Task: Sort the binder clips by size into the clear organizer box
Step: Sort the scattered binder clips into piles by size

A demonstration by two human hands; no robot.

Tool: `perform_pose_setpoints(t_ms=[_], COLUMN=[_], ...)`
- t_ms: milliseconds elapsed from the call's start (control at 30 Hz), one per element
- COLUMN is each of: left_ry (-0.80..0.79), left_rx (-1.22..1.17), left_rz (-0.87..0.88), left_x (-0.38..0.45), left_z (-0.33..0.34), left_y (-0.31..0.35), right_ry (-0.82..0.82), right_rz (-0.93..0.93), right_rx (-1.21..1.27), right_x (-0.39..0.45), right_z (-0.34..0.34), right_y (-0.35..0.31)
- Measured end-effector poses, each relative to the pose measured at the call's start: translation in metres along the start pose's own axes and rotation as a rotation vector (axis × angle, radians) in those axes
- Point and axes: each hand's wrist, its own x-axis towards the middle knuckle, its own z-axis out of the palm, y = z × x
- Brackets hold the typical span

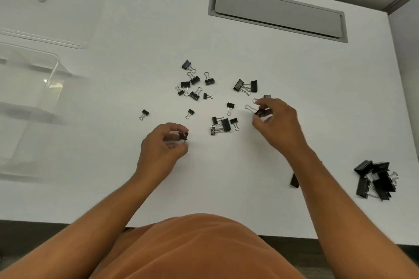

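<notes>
Several small and medium black binder clips (195, 81) lie scattered in the middle of the white table (140, 18). My left hand (163, 147) pinches a small black clip (183, 136) between thumb and fingertips just above the table. To its right, my right hand (276, 122) holds another small clip (257, 111) whose wire handle sticks out to the left. A pile of large black clips (375, 180) sits at the right. The clear organizer box (29, 88) stands at the far left, away from both hands.
A clear lid (45, 2) lies behind the box at the back left. A grey cable hatch (278, 12) is set into the table at the back. One large clip (294, 181) lies partly hidden under my right forearm. The table's front edge runs close to my body.
</notes>
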Motion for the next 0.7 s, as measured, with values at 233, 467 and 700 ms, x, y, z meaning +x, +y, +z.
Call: perform_pose_setpoints(t_ms=[233,467,700], left_ry=[-0.251,-0.367,-0.213], left_rx=[0.105,0.622,0.623], left_rz=[0.238,0.492,0.468], left_x=[0.017,0.011,0.0], left_z=[-0.018,-0.015,-0.005], left_y=[0.006,-0.022,-0.034], right_ry=[-0.255,-0.444,-0.461], right_rz=[0.041,-0.046,-0.108], right_rx=[0.214,0.122,0.15], right_x=[-0.065,-0.089,-0.085], right_z=[0.019,0.082,0.075], right_y=[-0.051,-0.056,-0.051])
